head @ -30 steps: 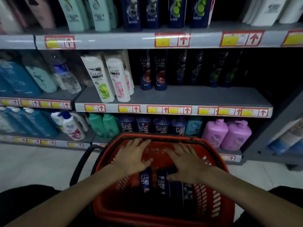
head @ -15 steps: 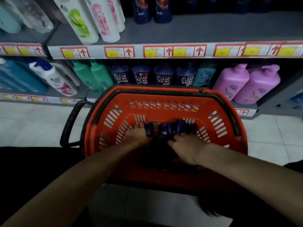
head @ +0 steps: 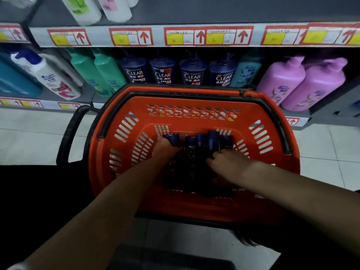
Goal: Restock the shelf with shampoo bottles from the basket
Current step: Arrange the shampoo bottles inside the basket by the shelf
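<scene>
Change: both hands lower than a second ago, now deep among the bottles; view tipped down toward the floor.
Left hand (head: 164,150): fingers curled round the leftmost dark bottle (head: 171,139).
Right hand (head: 230,162): laid across the other shampoo bottles (head: 202,143); grip unclear.
Basket (head: 194,106): orange, just before the bottom shelf (head: 46,97).
Shelf stock: dark CLEAR bottles (head: 179,70) behind the basket, pink bottles (head: 300,82) to their right.
</scene>
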Action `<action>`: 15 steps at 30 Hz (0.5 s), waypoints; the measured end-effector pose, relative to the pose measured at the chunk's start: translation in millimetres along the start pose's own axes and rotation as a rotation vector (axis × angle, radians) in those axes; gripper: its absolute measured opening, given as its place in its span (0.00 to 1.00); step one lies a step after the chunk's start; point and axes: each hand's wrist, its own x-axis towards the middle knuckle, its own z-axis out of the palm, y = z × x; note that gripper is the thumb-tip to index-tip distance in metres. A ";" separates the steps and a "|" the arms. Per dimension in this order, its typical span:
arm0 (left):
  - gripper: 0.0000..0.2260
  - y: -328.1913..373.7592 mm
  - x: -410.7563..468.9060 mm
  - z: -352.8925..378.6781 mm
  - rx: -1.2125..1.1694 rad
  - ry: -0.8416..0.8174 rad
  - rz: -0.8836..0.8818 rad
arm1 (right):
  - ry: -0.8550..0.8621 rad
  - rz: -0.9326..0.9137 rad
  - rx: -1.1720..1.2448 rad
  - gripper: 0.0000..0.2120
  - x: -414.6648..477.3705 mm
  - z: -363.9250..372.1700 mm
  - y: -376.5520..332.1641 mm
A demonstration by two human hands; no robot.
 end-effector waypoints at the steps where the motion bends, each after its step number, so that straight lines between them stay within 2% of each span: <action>1: 0.39 3.5 -7.0 -1.0 0.020 0.032 0.007 | 0.007 -0.002 0.006 0.21 -0.2 -2.6 -0.9; 4: 0.41 11.3 -24.9 -6.6 0.165 0.099 0.080 | 0.018 -0.004 0.039 0.20 -3.3 -12.8 -3.0; 10: 0.53 32.9 -49.5 -28.9 0.297 0.042 0.191 | 0.024 0.065 0.070 0.25 -13.1 -37.0 -7.6; 15: 0.54 67.5 -96.5 -77.9 0.163 0.055 0.261 | 0.062 0.129 0.089 0.23 -21.9 -63.6 -12.8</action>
